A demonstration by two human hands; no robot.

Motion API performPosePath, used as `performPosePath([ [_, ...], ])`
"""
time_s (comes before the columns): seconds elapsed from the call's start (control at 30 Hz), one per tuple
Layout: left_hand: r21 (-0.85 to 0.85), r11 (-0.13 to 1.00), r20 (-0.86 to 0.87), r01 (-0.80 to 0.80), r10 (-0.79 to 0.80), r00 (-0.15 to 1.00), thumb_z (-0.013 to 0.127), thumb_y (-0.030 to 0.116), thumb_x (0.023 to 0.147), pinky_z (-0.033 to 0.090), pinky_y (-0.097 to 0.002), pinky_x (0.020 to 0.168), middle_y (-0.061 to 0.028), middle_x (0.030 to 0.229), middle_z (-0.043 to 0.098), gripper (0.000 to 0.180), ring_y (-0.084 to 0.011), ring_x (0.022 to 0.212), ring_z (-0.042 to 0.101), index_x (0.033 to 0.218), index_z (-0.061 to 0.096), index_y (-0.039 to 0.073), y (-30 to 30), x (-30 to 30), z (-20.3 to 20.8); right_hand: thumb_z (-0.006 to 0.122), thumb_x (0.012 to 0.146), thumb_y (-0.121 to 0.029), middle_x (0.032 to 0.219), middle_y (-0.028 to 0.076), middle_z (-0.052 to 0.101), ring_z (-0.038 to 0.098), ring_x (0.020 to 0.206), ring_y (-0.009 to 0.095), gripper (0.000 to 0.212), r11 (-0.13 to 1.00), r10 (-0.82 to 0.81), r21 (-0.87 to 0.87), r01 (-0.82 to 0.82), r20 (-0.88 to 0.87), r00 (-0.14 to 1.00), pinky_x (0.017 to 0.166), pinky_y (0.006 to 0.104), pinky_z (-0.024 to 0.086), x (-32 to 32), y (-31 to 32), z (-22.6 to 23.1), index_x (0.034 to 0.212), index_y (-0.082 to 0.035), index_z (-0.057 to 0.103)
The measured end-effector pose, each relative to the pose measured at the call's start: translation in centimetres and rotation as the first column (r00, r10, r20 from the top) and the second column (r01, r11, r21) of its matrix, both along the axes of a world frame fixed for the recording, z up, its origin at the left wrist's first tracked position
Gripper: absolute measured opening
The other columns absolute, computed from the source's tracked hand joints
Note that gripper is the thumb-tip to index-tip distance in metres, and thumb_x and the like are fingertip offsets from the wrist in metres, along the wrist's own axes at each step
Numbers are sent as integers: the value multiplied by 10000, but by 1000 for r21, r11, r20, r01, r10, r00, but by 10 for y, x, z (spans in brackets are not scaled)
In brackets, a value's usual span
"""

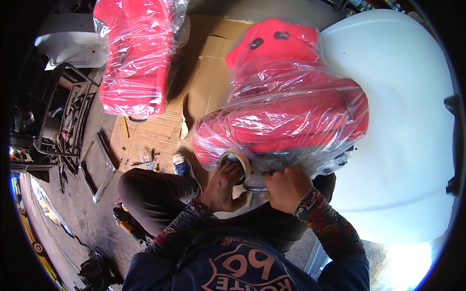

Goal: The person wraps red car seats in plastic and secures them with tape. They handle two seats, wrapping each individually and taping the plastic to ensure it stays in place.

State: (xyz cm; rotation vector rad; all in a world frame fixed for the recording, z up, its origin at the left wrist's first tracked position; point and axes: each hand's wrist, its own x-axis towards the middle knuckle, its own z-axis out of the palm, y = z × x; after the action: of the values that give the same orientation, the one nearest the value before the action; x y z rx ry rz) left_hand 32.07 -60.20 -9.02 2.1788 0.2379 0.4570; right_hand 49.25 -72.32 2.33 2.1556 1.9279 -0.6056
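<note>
My left hand has its fingers through a roll of tan masking tape, gripping it close to the near edge of a red car seat. That seat lies on its side under clear plastic wrap, its headrest end pointing away from me. Just right of the roll, my right hand is closed in a fist, knuckles up, near the seat's lower edge. A dark, shiny bar-like piece shows between the two hands. Whatever the right fingers hold is hidden beneath them.
Another plastic-wrapped red seat stands at the far left on flattened cardboard. A large white panel fills the right side. On the left are a metal frame and a dark rack. A yellow pencil-like stick lies on the cardboard.
</note>
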Motion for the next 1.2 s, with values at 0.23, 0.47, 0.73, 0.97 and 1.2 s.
performPosePath([
  [0.23, 182, 973, 1, -142, 145, 989, 798, 191, 632, 428, -547, 994, -212, 1009, 627, 672, -418, 980, 618, 1221, 550, -18, -25, 19, -44, 688, 867, -304, 760, 131, 703, 715, 766, 338, 218, 996, 84, -8, -85, -108, 991, 697, 459, 566, 8, -2, -9, 824, -93, 716],
  [0.47, 230, 964, 99, -130, 110, 989, 770, 56, 568, 455, -548, 953, -226, 995, 628, 572, -437, 1007, 604, 1111, 599, -6, -16, 2, -41, 684, 873, -264, 765, 142, 692, 710, 783, 352, 188, 992, 120, 44, -115, -138, 983, 709, 476, 568, -6, 6, -11, 842, -80, 708],
  [0.73, -164, 973, 87, -163, 178, 980, 735, -3, 709, 520, -457, 816, -211, 998, 664, 399, -434, 956, 638, 1086, 605, -6, 36, 24, 19, 689, 804, -174, 904, 168, 698, 710, 866, 353, 148, 994, 78, 79, -71, -90, 993, 749, 470, 575, 9, 58, 21, 881, -51, 714],
  [0.97, -173, 982, 62, -76, 88, 994, 750, -12, 743, 522, -445, 798, -176, 982, 663, 451, -413, 927, 652, 1152, 562, 7, 73, 61, 29, 679, 794, -161, 904, 170, 689, 700, 873, 350, 140, 975, -18, 221, 36, -83, 996, 765, 459, 571, 34, 54, 25, 875, -51, 712],
  [1.2, -64, 997, 2, -32, 32, 999, 734, -38, 688, 524, -449, 819, -206, 1017, 648, 476, -424, 969, 643, 1138, 582, 1, 44, 24, -9, 644, 793, -136, 906, 148, 691, 697, 859, 350, 120, 997, 18, 80, -3, -179, 984, 763, 470, 564, 8, 36, -22, 866, -67, 712],
])
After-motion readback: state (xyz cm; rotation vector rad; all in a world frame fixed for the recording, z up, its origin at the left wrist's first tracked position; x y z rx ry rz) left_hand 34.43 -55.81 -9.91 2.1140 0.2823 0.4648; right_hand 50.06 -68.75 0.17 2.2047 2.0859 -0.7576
